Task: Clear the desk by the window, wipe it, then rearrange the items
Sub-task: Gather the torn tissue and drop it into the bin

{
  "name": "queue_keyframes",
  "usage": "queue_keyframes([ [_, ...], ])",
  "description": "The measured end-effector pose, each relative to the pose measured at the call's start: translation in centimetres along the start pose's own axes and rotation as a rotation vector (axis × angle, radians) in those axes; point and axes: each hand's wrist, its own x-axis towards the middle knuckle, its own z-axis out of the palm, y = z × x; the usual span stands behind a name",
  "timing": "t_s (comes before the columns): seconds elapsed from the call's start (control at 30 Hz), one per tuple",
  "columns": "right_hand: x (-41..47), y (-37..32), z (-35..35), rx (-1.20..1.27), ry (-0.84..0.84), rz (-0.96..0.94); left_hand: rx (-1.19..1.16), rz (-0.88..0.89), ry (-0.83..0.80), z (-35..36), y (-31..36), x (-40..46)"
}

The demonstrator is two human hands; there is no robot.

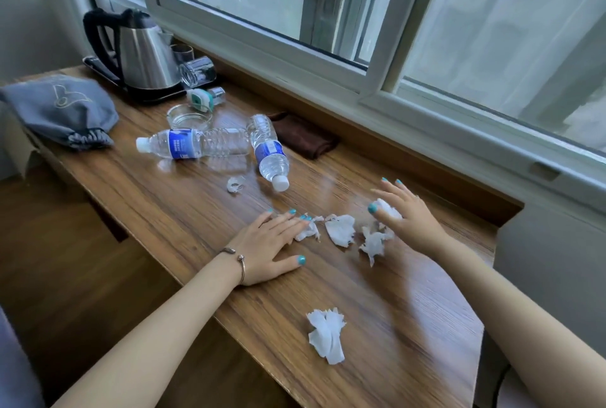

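The wooden desk point(183, 211) runs along the window. My left hand point(269, 247) lies flat on it, fingertips touching a torn white tissue scrap point(308, 230). My right hand point(406, 214) hovers over the desk with a crumpled tissue wad point(388, 207) pinched under its thumb. Two more scraps, a flat tissue piece point(341, 229) and a twisted tissue piece point(373, 243), lie between my hands. A larger crumpled tissue point(326, 335) sits near the desk's front edge. Two plastic water bottles, one pointing left point(193, 143) and one pointing toward me point(269, 152), lie on their sides.
A steel kettle point(144, 56) on a black tray stands at the far left with glasses point(196, 71) beside it. A glass ashtray point(190, 115), a small teal-and-white item point(200, 99), a brown cloth point(305, 138), a grey drawstring bag point(62, 109) and a small plastic ring point(235, 184) also lie here.
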Motion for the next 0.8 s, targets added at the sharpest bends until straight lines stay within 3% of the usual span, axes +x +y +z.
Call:
queue_keyframes([
  [0.13, -0.8, 1.3, 3.0, 0.007, -0.055, 0.150, 0.026, -0.009, -0.038, 0.1, -0.1, 0.1],
  [0.43, -7.2, -3.1, 7.2, -0.078, -0.170, -0.060, 0.018, 0.023, -0.053, -0.9, 1.6, 0.7],
  [0.67, -10.2, -2.6, 4.1, 0.181, 0.070, 0.054, -0.086, 0.078, -0.022, -0.9, 2.6, 1.6],
  [0.8, -15.3, -4.6, 4.6, -0.057, -0.087, -0.210, -0.205, 0.049, 0.055, -1.8, 1.2, 0.4],
])
